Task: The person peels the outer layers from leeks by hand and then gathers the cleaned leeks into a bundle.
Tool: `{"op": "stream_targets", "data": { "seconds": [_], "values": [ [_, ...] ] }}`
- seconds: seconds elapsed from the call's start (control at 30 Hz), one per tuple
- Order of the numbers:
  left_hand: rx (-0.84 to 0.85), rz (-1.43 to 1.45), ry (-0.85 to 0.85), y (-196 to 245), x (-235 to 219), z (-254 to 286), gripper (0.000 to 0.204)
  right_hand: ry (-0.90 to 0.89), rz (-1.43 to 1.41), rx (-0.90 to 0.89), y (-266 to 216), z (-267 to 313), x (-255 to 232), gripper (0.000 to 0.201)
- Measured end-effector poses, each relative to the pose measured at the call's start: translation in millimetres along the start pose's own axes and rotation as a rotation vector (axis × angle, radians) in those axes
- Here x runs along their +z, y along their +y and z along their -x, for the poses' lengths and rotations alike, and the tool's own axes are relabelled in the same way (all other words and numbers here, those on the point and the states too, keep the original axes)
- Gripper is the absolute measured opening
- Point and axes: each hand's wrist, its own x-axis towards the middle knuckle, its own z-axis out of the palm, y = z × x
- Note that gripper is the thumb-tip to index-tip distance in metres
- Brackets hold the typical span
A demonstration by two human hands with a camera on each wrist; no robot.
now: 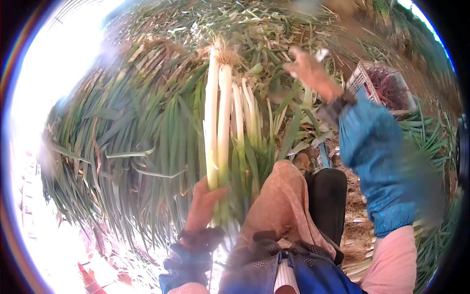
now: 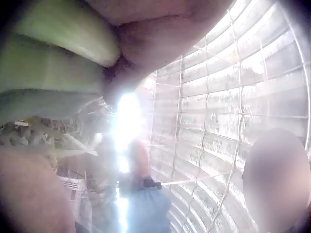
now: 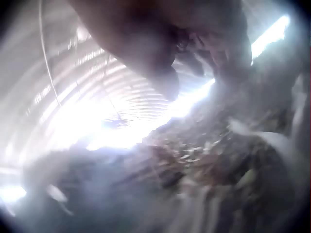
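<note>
Holding: the left hand (image 1: 203,203) curls round the green part of long, straight, white-shanked stalks (image 1: 223,112), their brown, stringy roots (image 1: 226,54) pointing forward.
Slip risk: gripped well away from the roots, the stalks could tip or snap if that end swings or snags.
Beyond: the right hand (image 1: 313,73) is stretched out; I cannot tell whether it pinches the small white scrap (image 1: 321,55) there.
Alongside: a heap of long green leaves (image 1: 147,122); loose ones could tangle.
Farther: a white plastic lattice basket (image 1: 361,81).
Unclear: how many stalks the grip encloses; blur and glare smear the right wrist view.
</note>
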Motion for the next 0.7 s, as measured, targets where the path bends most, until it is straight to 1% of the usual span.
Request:
{"op": "stream_targets", "data": {
  "seconds": [0.07, 0.13, 0.2, 0.3, 0.33, 0.43, 0.47, 0.53, 0.57, 0.6, 0.7],
  "values": [
    [0.042, -0.012, 0.029, -1, 5, -9, 0.023, -0.106, -0.322, 0.013, -36, 34, 34, 0.054],
    [0.075, -0.044, 0.065, -4, 13, -16, 0.023, -0.018, -0.459, -0.131, -82, 65, 50, 0.054],
    [0.138, -0.124, 0.130, -16, 21, -22, 0.024, -0.107, -0.531, -0.098, -117, 80, 59, 0.055],
    [0.215, -0.212, 0.191, -30, 32, -29, 0.025, -0.037, -0.181, -0.139, -145, 83, 65, 0.045],
    [0.233, -0.233, 0.207, -32, 34, -28, 0.025, 0.044, -0.123, -0.154, -151, 85, 71, 0.027],
    [0.182, -0.404, 0.193, -24, 37, -24, 0.025, 0.027, 0.090, -0.314, -155, 85, 85, 0.016],
    [0.426, -0.464, 0.258, -37, 37, -30, 0.022, -0.088, 0.125, -0.387, -158, 89, 89, 0.012],
    [0.456, -0.455, 0.252, -39, 35, -34, 0.022, -0.004, -0.308, -0.838, -169, 111, 96, 0.010],
    [0.422, -0.418, 0.235, -40, 34, -36, 0.022, -0.240, -0.335, -0.733, -182, 124, 98, 0.009],
    [0.360, -0.359, 0.204, -40, 32, -35, 0.023, -0.473, -0.360, -0.620, -200, 133, 87, 0.007],
    [0.151, -0.107, 0.092, -32, 25, -31, 0.026, -0.428, -0.728, -0.594, -199, 146, 74, 0.007]
  ]
}}
